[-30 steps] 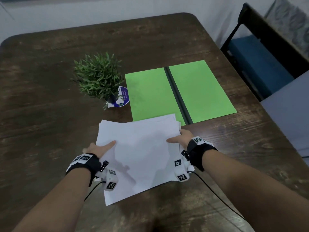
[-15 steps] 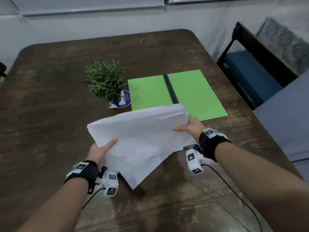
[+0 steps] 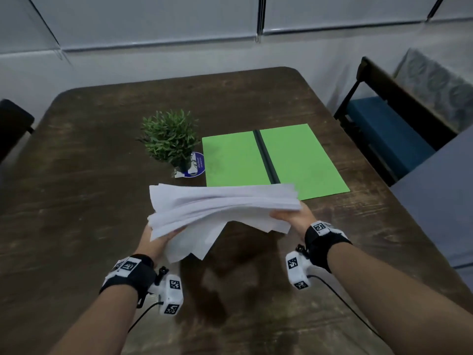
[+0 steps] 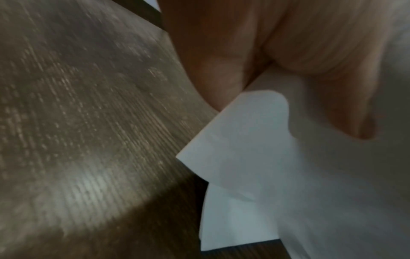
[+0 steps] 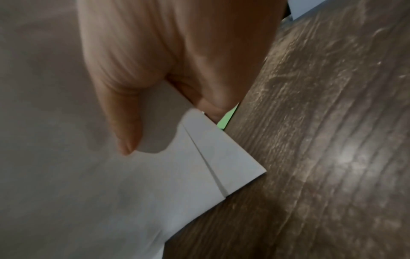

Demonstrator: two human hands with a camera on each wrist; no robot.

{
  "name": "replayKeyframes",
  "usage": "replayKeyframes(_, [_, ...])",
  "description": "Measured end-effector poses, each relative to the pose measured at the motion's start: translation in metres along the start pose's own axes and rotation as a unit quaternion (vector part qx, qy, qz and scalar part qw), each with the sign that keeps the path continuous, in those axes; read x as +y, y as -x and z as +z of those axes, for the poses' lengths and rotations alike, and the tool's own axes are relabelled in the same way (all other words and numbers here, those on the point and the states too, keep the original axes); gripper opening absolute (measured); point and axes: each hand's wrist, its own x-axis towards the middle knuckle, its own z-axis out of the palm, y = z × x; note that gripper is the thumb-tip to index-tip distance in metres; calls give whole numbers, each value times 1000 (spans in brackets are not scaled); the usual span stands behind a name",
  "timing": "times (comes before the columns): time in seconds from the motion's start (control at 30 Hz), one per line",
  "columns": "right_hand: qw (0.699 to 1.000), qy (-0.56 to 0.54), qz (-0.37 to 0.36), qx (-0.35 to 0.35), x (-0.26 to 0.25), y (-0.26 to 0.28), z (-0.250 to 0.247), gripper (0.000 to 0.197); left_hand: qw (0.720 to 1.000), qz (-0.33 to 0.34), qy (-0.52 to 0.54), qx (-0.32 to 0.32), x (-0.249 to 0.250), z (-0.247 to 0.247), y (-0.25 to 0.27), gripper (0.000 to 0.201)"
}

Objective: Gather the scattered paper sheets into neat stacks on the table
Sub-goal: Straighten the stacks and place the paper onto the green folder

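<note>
Head view: one stack of white paper sheets (image 3: 225,206) hangs above the table (image 3: 76,201) at frame centre, edges uneven (a few corners droop). Two hands hold it: the left hand (image 3: 156,239) pinches its lower-left end, the right hand (image 3: 294,217) its right end. Beyond lie one green folder (image 3: 294,160) and one potted plant (image 3: 170,138).

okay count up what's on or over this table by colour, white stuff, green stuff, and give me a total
White: 1, the paper stack held up by the left hand and right hand.
Green: 2, the open folder and the potted plant.
Total: 3.
</note>
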Motion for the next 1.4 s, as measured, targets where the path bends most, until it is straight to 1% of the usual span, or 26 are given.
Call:
replayKeyframes(0.07, [1000, 2, -2, -2, 6, 1, -2, 46, 997, -72, -13, 14, -9, -6, -1, 80])
replayKeyframes(0.1, [1000, 1, -14, -6, 5, 3, -2, 45, 994, -106, -26, 8, -12, -8, -1, 79])
replayKeyframes(0.13, [1000, -1, -28, -2, 3, 3, -1, 46, 994, -107, -33, 9, -10, -8, -3, 77])
replayKeyframes(0.17, [999, -5, -41, -1, 0, 3, -1, 49, 997, -72, -33, 10, -8, -10, -6, 72])
replayKeyframes(0.2, [999, -7, -49, 9, -2, 2, 0, 53, 999, -22, -38, 16, 1, -7, -5, 72])
replayKeyframes(0.27, [998, -11, -54, 14, -2, -3, -1, 65, 996, 56, -63, 35, 11, -5, -6, 85])
replayKeyframes(0.3, [999, -13, -52, 12, -2, -6, -1, 69, 996, 62, -57, 40, 16, -2, -7, 87])
replayKeyframes(0.33, [999, -16, -47, 10, -2, -9, -2, 70, 995, 65, -50, 56, 17, -3, -8, 82])
replayKeyframes(0.4, [999, -23, -29, 2, -4, -13, -3, 68, 996, 50, -38, 59, 23, -2, -6, 61])
replayKeyframes(0.43, [999, -27, -25, -4, -7, -14, -3, 67, 997, 42, -44, 50, 23, -6, -8, 54])
replayKeyframes(0.5, [1000, -25, -11, -8, -8, -20, -5, 65, 996, 45, -59, 39, 23, -10, -10, 52])
replayKeyframes(0.57, [1000, -21, 6, -2, -6, -23, -7, 62, 995, 47, -68, 48, 24, -8, -11, 49])
replayKeyframes(0.63, [1000, -27, 13, 2, -7, -24, -6, 56, 995, 51, -61, 60, 26, -1, -13, 37])
replayKeyframes(0.7, [999, -46, 7, 11, -9, -27, -4, 55, 995, 62, -44, 69, 31, 9, -16, 29])
replayKeyframes(0.73, [998, -63, 4, 22, -12, -28, -2, 60, 994, 67, -35, 74, 34, 14, -18, 29])
replayKeyframes(0.83, [990, -136, -12, 44, -24, -33, 4, 87, 993, 90, -14, 79, 49, 27, -23, 29])
replayKeyframes(0.87, [988, -147, -18, 45, -30, -35, 4, 88, 992, 100, -6, 77, 55, 30, -25, 29])
replayKeyframes(0.9, [988, -150, -20, 40, -35, -37, 3, 84, 991, 111, 1, 71, 59, 31, -29, 32])
replayKeyframes(1.0, [989, -147, -13, 30, -41, -39, -3, 58, 992, 112, 17, 48, 66, 26, -32, 47])
replayKeyframes(1.1, [990, -136, 4, 33, -30, -39, -8, 48, 995, 101, 11, 15, 58, 21, -35, 58])
replayKeyframes(1.2, [993, -117, 20, 27, -20, -36, -12, 35, 995, 99, -9, 9, 50, 25, -37, 54])
replayKeyframes(1.23, [993, -112, 19, 18, -19, -36, -13, 34, 995, 97, -9, 10, 49, 25, -38, 53])
replayKeyframes(1.27, [994, -107, 20, 8, -17, -37, -14, 38, 995, 94, -11, 7, 45, 23, -40, 53])
replayKeyframes(1.3, [994, -105, 19, 0, -16, -38, -16, 47, 996, 85, -10, 3, 42, 19, -43, 54])
replayKeyframes(1.33, [995, -98, 19, -5, -13, -40, -17, 62, 997, 76, -13, -3, 39, 15, -45, 59])
replayKeyframes(1.4, [997, -77, 19, -9, -9, -40, -19, 93, 998, 44, -34, -17, 31, 7, -50, 81])
